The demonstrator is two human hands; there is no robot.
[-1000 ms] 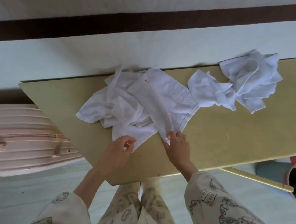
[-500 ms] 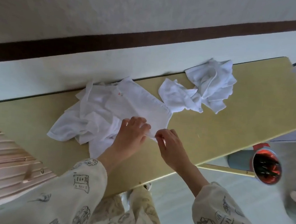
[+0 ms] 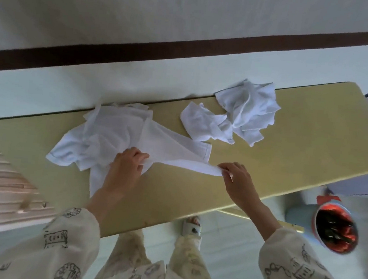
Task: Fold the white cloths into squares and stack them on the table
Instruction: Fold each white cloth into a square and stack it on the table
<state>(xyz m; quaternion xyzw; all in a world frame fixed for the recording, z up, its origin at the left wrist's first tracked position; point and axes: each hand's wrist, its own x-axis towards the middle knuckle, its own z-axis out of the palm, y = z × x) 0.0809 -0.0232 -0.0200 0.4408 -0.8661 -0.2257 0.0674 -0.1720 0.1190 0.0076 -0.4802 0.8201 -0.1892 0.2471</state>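
Across the middle of your view, the yellow table (image 3: 289, 164) is running at a slant, its far edge lying close to a white wall with a dark band (image 3: 142, 48). On its left part, a loose heap of white cloths (image 3: 101, 139) is lying crumpled, reaching the table's far edge. Toward the right, a second bunch of crumpled white cloths (image 3: 244, 114) is sitting near the far edge, apart from the first heap.

Between your hands, you are stretching one white cloth (image 3: 177, 147) out of the left heap; its near edge is running as a taut strip from hand to hand just above the table, while the rest is lying spread on the surface behind.

Your left hand (image 3: 128, 167) is curling its fingers and thumb around the left end of that strip, clamped on the cloth. Your right hand (image 3: 238, 179) is pinching the right end between thumb and fingertips, the other fingers bent beside them. Both sleeves are showing a printed pattern.

Beyond the table's near right corner, a round container with a red lining (image 3: 335, 228) is sitting on the floor. Below the table's near edge, your slippered foot (image 3: 192, 227) is showing on the pale floor.
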